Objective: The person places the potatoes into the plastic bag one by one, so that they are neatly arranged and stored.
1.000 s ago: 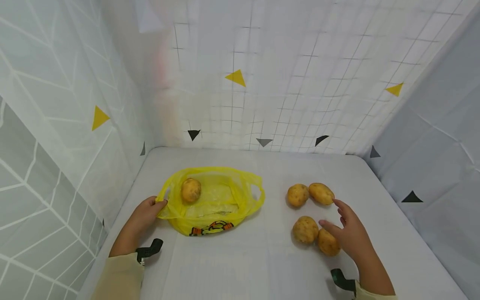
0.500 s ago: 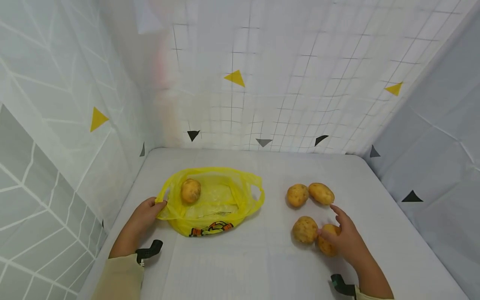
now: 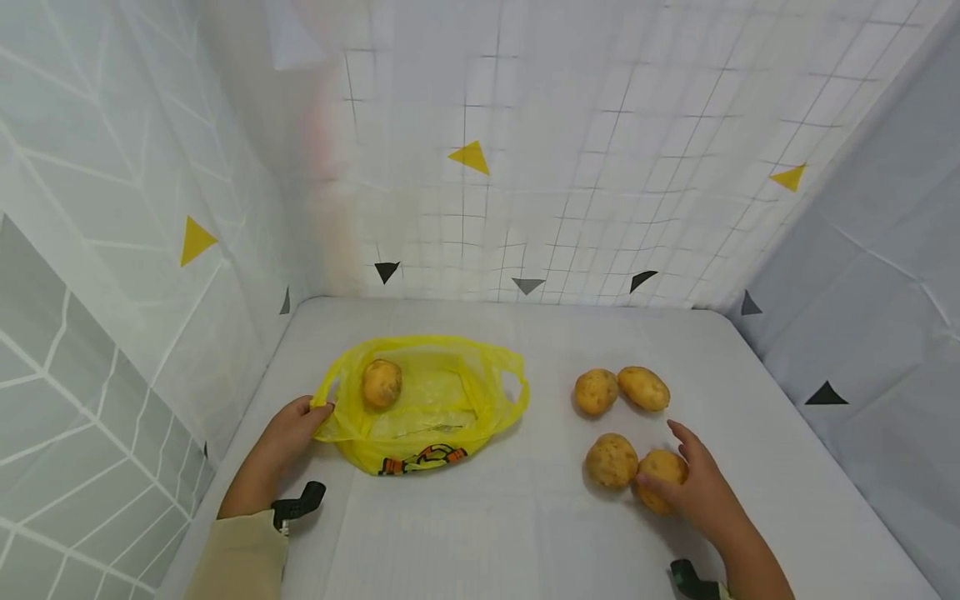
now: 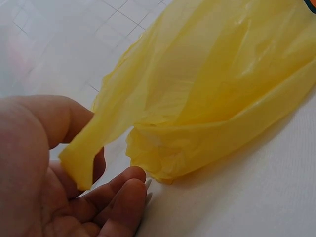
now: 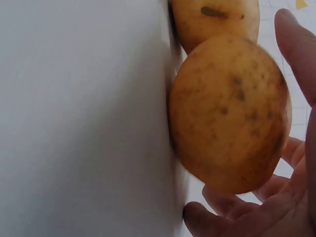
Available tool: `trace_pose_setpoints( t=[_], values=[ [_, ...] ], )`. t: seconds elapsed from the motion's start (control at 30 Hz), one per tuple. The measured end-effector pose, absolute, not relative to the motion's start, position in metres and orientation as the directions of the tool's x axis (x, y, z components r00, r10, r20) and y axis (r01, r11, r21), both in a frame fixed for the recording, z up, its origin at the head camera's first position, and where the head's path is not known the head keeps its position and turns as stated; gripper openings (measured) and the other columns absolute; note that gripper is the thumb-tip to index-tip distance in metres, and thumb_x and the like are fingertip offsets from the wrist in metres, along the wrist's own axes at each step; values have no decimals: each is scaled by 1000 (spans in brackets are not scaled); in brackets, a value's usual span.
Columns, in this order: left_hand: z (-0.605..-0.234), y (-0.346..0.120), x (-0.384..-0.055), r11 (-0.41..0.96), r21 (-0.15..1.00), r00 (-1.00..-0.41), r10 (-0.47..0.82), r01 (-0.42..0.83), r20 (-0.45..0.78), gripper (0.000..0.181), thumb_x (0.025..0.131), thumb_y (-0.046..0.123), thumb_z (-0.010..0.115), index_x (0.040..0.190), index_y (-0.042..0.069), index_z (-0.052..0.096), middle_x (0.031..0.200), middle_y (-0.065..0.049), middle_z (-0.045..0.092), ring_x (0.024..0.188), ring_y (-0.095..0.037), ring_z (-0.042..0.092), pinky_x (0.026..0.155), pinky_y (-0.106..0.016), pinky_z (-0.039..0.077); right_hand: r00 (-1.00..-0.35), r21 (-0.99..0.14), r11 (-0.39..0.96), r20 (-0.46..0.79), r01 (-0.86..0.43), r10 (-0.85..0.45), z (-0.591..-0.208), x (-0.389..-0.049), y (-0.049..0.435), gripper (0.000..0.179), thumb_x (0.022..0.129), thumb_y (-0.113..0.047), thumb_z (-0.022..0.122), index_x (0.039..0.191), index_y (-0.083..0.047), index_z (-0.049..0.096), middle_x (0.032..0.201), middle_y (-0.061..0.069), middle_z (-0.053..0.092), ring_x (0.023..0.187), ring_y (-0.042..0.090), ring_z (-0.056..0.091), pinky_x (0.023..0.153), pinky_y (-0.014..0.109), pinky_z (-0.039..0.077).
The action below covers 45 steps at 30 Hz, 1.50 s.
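Between the thumb and fingers of the left hand, one handle of the yellow plastic bag is pinched, its remaining fingers loosely bent below. To that hand's right the bag lies with its mouth spread, and a single potato sits inside, toward the gripped handle. Well apart, the right hand is unclosed around the nearest potato, thumb on its left and fingers on its right; whether they touch it I cannot tell. That potato rests on the white table. Just left of it, past the right thumb, is a rounder potato. Beyond the right fingertips lie two more, a smaller potato and an oblong potato, side by side.
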<state>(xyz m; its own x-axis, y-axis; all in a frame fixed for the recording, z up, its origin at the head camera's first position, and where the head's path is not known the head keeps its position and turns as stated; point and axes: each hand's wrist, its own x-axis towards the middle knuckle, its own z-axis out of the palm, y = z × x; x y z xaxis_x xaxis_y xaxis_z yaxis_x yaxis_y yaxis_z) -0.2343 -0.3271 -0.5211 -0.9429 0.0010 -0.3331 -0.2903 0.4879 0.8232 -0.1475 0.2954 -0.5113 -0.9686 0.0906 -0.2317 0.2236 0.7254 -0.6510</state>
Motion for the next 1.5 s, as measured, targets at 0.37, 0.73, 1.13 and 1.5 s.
trace_pose_setpoints(
  t=[0.37,0.73,1.13,1.5],
  values=[
    [-522,-327,-232,451,849,-947,22,-275,-319,58,107,53,51,137,3,54,121,-9,59,114,-26,50,98,-42,41,-947,-669,691,-312,274,74,-515,-144,311,127,84,-66,78,168,-11,0,171,30,9,151,60,18,115,73,27],
    [-520,-327,-232,469,837,-946,12,-281,-324,59,106,57,49,133,5,54,115,-7,57,110,-25,50,93,-41,41,-947,-614,751,-319,241,43,-524,-140,310,118,88,-64,75,167,-8,7,165,31,26,146,54,33,111,73,33],
    [-522,-327,-231,472,834,-944,8,-288,-330,55,107,54,50,134,6,55,115,-6,57,111,-25,50,94,-40,41,-961,-615,770,-275,168,-10,-528,-135,309,113,86,-59,80,166,-8,16,163,30,27,143,52,38,107,71,38],
    [-520,-326,-231,471,835,-944,12,-285,-329,57,107,55,50,135,6,55,113,-6,57,109,-24,50,93,-40,41,-962,-585,796,-272,156,-11,-532,-137,309,120,83,-62,81,167,-10,12,163,31,25,143,54,36,106,73,38]
  ],
)
